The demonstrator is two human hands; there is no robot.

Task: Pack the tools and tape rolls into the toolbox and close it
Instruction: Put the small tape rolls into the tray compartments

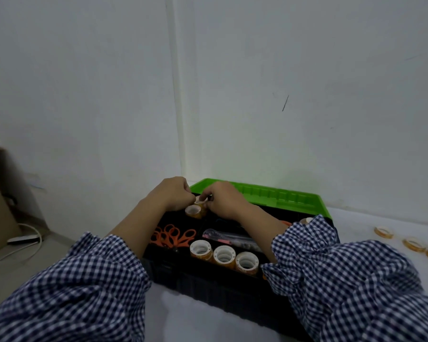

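"Head view: where are the hands?"

"Both reach over the back left corner of the open toolbox (pixel 208 287). The left hand (pixel 173 193) and right hand (pixel 224 201) meet at a tape roll (pixel 195 210), which sits at the tray's back edge."

"And each grip?"

"Fingers curled, both pinching the top of that roll from either side."

"What else is in the box?"

"Orange scissors (pixel 173 236) in the left compartment, a clear packet (pixel 232 236) in the middle, and three rolls in a row (pixel 223 256) along the near edge, holes facing up. The green lid (pixel 282 196) stands open behind."

"Anything outside?"

"A few loose rolls (pixel 414 244) lie flat on the counter (pixel 356 218), well apart from the box on its right. Checked sleeves (pixel 84 280) cover both forearms."
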